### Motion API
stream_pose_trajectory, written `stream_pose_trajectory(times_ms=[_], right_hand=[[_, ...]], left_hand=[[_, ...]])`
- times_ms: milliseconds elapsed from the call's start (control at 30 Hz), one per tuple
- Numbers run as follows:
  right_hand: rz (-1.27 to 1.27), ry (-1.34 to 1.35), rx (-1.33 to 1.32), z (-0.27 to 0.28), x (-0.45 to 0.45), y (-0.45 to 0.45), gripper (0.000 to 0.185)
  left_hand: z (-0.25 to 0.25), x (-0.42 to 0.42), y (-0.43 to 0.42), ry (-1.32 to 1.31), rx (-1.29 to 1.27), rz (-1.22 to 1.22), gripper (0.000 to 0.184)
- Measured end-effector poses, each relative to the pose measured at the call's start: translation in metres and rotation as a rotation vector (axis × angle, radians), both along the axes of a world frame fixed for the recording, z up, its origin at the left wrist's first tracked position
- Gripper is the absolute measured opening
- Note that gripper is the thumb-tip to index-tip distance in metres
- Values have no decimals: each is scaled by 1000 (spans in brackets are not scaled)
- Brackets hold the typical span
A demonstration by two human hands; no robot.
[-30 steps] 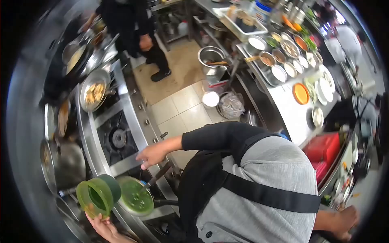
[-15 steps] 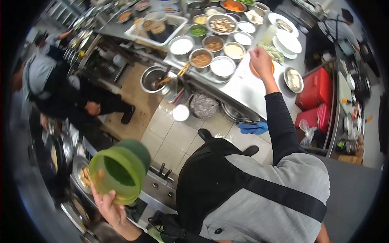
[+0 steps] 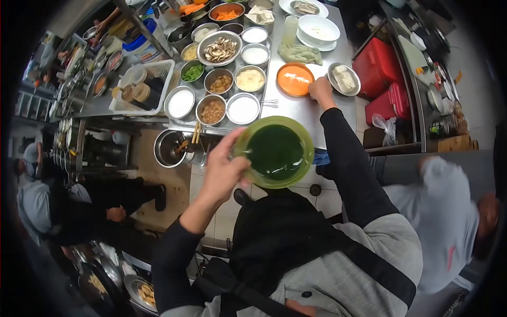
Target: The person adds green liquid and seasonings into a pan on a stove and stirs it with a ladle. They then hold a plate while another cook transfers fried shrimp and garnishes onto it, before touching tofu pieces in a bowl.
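Note:
A green plastic tub (image 3: 302, 138) is in my left hand (image 3: 224, 166), thumb over its rim and fingers round the outside. Its mouth faces me and shows a dark green inside with bright glints; I cannot tell if that is liquid. On the steel counter, my right hand (image 3: 321, 91) has its fingers closed at the right rim of an orange plate (image 3: 285, 87). White bits or glare show in the middle of the plate. Just right of that hand sits a metal bowl (image 3: 357, 91) with pale white blocks.
Several metal bowls of ingredients, such as sliced mushrooms (image 3: 221, 49), stand left of the plate. Behind it lie a greenish cloth-like bundle (image 3: 300, 54) and white bowls (image 3: 319, 30). Red boxes (image 3: 376, 63) are at right. One person (image 3: 37, 206) is at left, another (image 3: 435, 222) close at right.
My left hand has brought the green tub from the stove side at lower left to in front of me. My right hand has shifted from over the orange plate to its right rim.

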State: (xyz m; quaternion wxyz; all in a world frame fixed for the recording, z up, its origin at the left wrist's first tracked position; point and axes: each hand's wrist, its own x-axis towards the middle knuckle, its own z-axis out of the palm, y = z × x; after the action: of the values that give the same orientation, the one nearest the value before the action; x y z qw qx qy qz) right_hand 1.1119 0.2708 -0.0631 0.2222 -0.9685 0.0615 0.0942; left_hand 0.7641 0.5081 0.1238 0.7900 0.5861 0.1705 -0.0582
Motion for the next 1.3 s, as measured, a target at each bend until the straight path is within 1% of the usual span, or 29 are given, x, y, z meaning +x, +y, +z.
stream_pose_trajectory(times_ms=[33, 67, 133, 167, 233, 300, 367, 433, 500, 533, 633, 667, 700, 733, 767, 800, 833, 867, 900, 933, 967, 1033, 1067, 1100, 1133, 1167, 1200, 1233, 1300], right_hand=[[25, -15, -29, 6, 0, 2, 37], [36, -180, -99, 18, -4, 3, 36], [68, -263, 74, 60, -13, -4, 37], [84, -301, 159, 81, -20, -10, 37], [152, -442, 451, 118, -42, -23, 35], [278, -347, 835, 156, -78, -34, 27], [380, -260, 816, 172, -107, -56, 26], [448, -222, 846, 175, -146, -69, 26], [576, -352, 629, 179, -184, -75, 28], [633, -373, 588, 177, -196, -74, 28], [793, -428, 463, 163, -210, -66, 30], [840, -443, 417, 157, -210, -62, 30], [888, -461, 371, 153, -209, -59, 31], [857, -428, 357, 150, -208, -56, 29], [879, -430, 338, 151, -207, -58, 30], [904, -429, 320, 153, -207, -59, 31], [930, -429, 301, 154, -206, -60, 33], [965, -457, 278, 151, -203, -60, 44], [935, -490, 282, 155, -199, -56, 47], [901, -527, 280, 162, -195, -48, 50], [862, -566, 272, 169, -191, -41, 54], [891, -584, 80, 159, -178, -30, 66], [893, -590, -16, 147, -172, -24, 73], [886, -592, -111, 140, -167, -20, 80], [905, -451, -109, 141, -157, -18, 90], [901, -299, -98, 143, -153, -20, 100], [989, -302, -122, 155, -147, -25, 104], [1076, -297, -149, 169, -142, -31, 109], [1340, -227, -212, 188, -129, -34, 122]], left_hand=[[-8, 12, -5, 16, -31, -51, 63], [-15, 23, -9, 56, -26, -98, 63], [-30, 43, -19, 134, -19, -189, 64], [-39, 50, -25, 105, -26, -163, 62], [-55, 64, -37, 42, -38, -114, 59], [-64, 77, -47, 38, -31, -98, 58], [-71, 90, -56, 31, -23, -73, 59], [-80, 105, -61, 52, -39, -88, 61], [-91, 117, -66, 24, -26, -68, 61], [-94, 122, -68, -1, -19, -63, 62], [-98, 133, -73, 35, -12, -100, 59], [-98, 132, -76, 32, 22, -118, 53], [-97, 131, -76, 55, -69, -119, 51], [-95, 129, -73, 77, -159, -121, 51], [-95, 126, -70, 98, -248, -121, 52], [-95, 120, -68, 83, -350, -76, 58], [-94, 117, -67, 114, -345, -56, 57], [-92, 117, -67, 140, -341, -37, 56], [-87, 118, -68, 163, -339, -20, 55], [-96, 121, -70, 128, -173, -83, 54], [-103, 123, -73, 94, -122, -75, 53], [-104, 126, -77, 8, -26, -65, 51], [-101, 125, -74, 37, -28, -100, 49], [-103, 120, -73, 45, -65, -65, 50], [-113, 119, -72, 44, -104, -31, 51], [-139, 111, -63, -9, -54, -77, 57], [-152, 100, -58, -94, 167, -169, 74], [-148, 89, -59, -252, 491, -253, 98], [-126, 83, -69, -401, 699, -361, 116]])
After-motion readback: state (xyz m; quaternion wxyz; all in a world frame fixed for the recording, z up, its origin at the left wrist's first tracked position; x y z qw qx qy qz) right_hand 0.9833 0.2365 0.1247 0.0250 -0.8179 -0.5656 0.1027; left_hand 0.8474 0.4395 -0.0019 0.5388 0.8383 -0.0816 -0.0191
